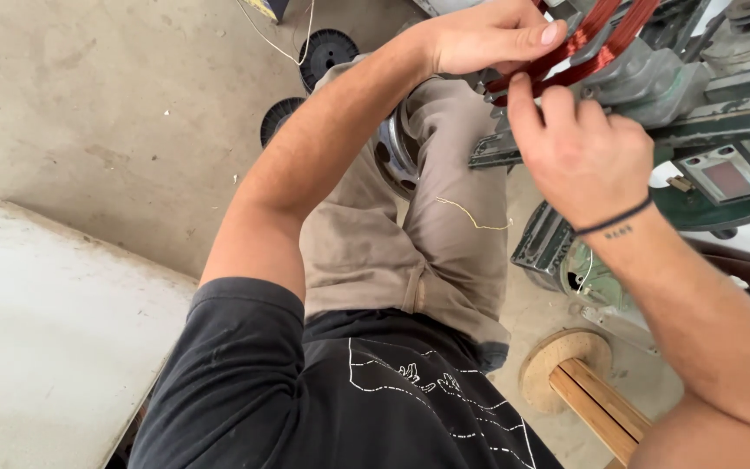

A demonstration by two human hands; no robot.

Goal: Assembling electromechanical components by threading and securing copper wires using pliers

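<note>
A band of red-brown copper wire [605, 39] is wound on the former of a green-grey winding machine [696, 95] at the top right. My left hand [488, 35] reaches across from the left, its fingers pinching the wire coil at the upper edge. Just below it, my right hand [579, 143] grips the same coil with thumb and fingers; a dark band circles that wrist. Both hands touch the wire close together. The fingertips partly hide the coil's lower edge.
A metal rim [392, 152] rests against my beige trousers. Two black spools [327, 52] lie on the concrete floor. A white slab [45, 330] fills the lower left. A wooden stool leg with round base [566, 365] stands at lower right. The machine has a small counter box [726, 174].
</note>
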